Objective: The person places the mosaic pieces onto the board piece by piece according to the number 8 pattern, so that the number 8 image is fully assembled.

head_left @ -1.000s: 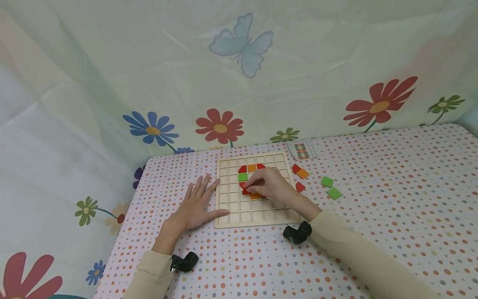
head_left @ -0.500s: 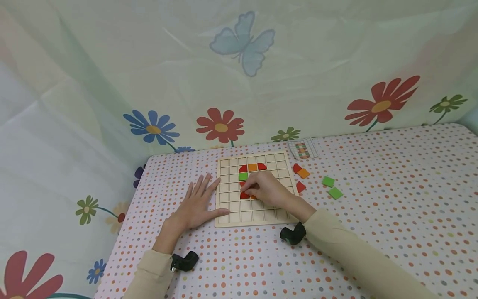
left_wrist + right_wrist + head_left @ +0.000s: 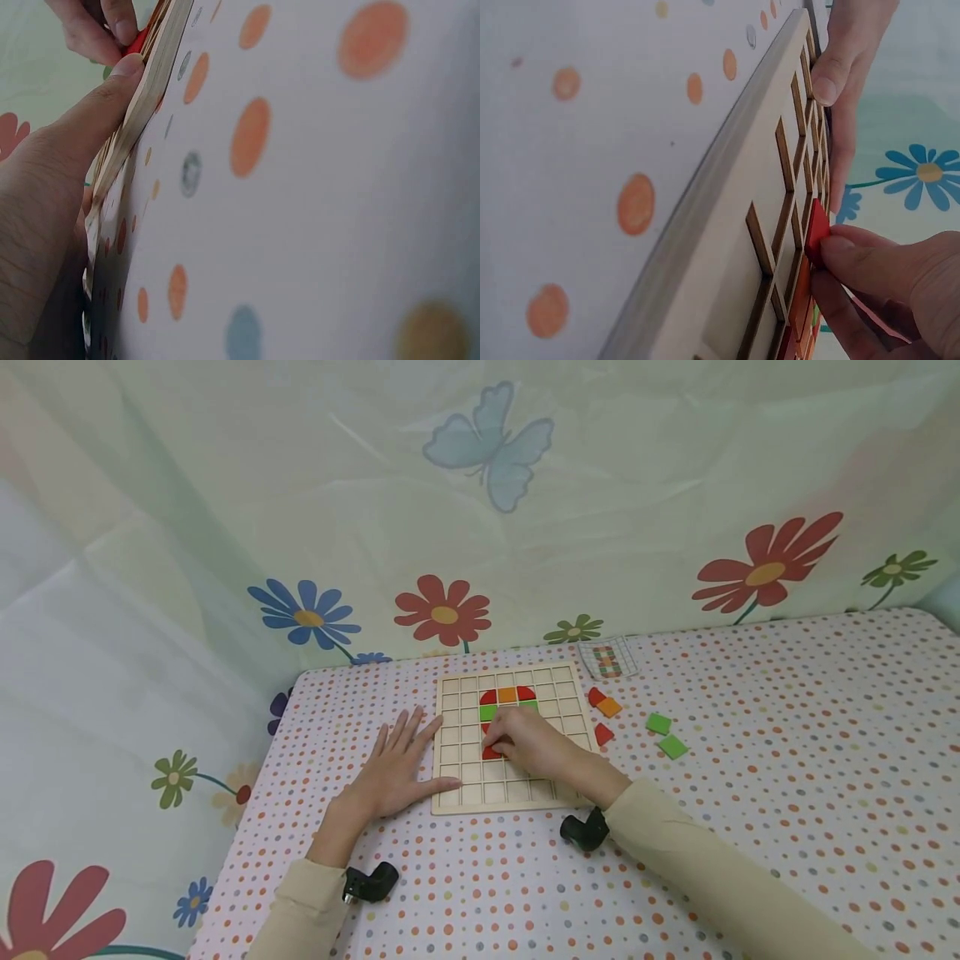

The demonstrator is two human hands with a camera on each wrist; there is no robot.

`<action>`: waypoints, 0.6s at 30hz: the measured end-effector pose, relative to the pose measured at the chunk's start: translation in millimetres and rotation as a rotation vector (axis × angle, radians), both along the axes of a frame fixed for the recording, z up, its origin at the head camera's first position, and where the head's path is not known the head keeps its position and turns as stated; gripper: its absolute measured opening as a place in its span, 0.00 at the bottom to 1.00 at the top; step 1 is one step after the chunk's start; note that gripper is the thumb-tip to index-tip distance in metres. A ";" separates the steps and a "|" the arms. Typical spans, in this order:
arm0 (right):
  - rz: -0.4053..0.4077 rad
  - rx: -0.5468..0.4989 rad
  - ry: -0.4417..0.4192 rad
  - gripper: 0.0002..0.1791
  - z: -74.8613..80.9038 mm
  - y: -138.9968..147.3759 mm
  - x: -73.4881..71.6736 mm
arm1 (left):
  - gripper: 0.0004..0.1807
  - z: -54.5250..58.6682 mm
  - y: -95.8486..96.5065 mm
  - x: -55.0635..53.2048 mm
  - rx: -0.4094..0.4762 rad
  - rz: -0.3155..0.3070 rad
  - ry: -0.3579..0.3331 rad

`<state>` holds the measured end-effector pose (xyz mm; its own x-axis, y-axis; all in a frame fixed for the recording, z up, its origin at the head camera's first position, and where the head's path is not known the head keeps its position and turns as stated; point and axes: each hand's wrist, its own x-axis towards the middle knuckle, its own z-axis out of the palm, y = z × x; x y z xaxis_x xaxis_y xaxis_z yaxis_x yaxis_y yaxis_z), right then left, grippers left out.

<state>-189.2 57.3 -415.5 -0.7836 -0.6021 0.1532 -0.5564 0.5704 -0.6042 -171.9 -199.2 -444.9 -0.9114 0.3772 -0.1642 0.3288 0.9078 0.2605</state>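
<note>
Near the left edge of the table (image 3: 787,735), a black camera is strapped to the left wrist. The left hand (image 3: 393,775) lies with its fingers spread and straight, gripping nothing; its fingers and thumb rest at the left edge of a wooden grid board (image 3: 495,793), the thumb toward the near left corner. Left of the board's middle, a red piece (image 3: 492,752) is pinched between the thumb and fingers of the right hand (image 3: 534,739); whether it sits fully down in its cell cannot be told. Toward the board's far edge lie a green tile (image 3: 489,713), an orange tile (image 3: 507,694) and a red corner piece (image 3: 527,693), with other pieces partly behind the hand. Past the board's far right corner, a printed card (image 3: 609,658) lies by the table's far edge. Beyond the board's right edge lie loose pieces (image 3: 672,747), red, orange and green.
</note>
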 end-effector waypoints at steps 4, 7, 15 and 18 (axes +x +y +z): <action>-0.002 0.029 0.008 0.06 0.2 -2.2 1.6 | 0.57 0.2 -0.2 0.3 0.005 0.003 0.005; 0.004 0.038 0.034 0.07 -0.1 -3.4 3.2 | 0.58 0.2 -0.6 0.3 0.007 0.005 0.010; -0.019 -0.003 0.017 0.07 -2.2 -2.7 5.9 | 0.57 0.0 -0.9 1.4 0.026 -0.003 0.014; -0.017 -0.022 0.006 0.08 -2.1 1.9 7.4 | 0.57 -0.1 -0.4 2.1 0.024 -0.002 0.010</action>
<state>-181.8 59.2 -417.6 -0.7926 -0.5851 0.1716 -0.5507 0.5661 -0.6134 -169.8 -199.5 -445.0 -0.9121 0.3832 -0.1455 0.3338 0.9004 0.2791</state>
